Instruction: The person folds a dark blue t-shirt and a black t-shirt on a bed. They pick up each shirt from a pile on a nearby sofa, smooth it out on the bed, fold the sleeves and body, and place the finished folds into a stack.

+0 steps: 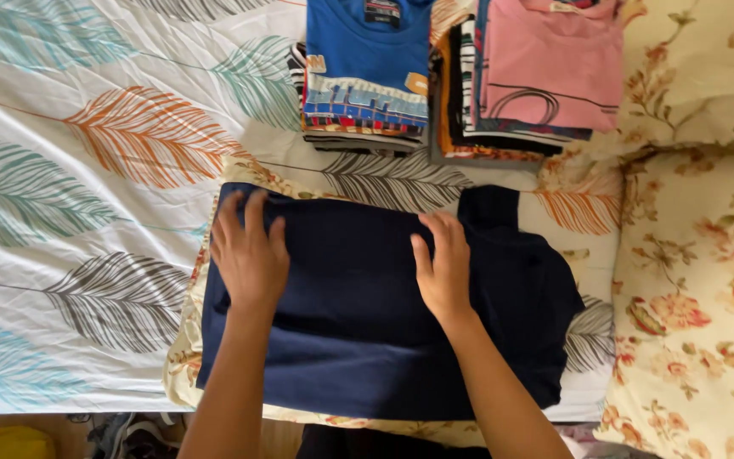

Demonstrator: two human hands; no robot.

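Head view: both hands are flat on a navy blue garment spread across a floral pillow on the bed. Left hand presses the near-left part, right hand the middle, fingers spread wide and gripping nothing. Looks like the smoothing stage of a fold; I'd guess the next bit needs a pinch on an edge. Farther back sit two folded stacks, a blue shirt on top of one and a pink shirt on the other. The garment's near edge and the stuff on the floor are cut off, so I can't tell what's there.
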